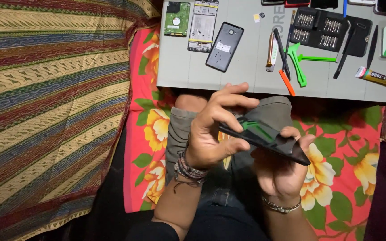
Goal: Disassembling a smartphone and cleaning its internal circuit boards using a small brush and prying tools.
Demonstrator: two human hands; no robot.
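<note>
From the head camera, the left hand (211,134) and right hand (280,172) both pinch a thin dark flat phone panel (264,139) edge-on, fingers (228,96) curled around it above the lap. Beyond the fingers lies a grey work mat (246,67) with a green plastic pry tool (298,64). Held only by its edges, the panel could flex and crack, or slip onto the flowered red bedsheet (336,178).

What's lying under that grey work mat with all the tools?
The grey mat rests on a red floral cloth, which shows past its near and left edges. The person's knee pokes out there; whatever lies beneath the middle is hidden.

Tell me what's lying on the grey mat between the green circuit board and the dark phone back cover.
In the head view, an opened phone frame lies between the green circuit board and the dark back cover on the grey mat.
</note>
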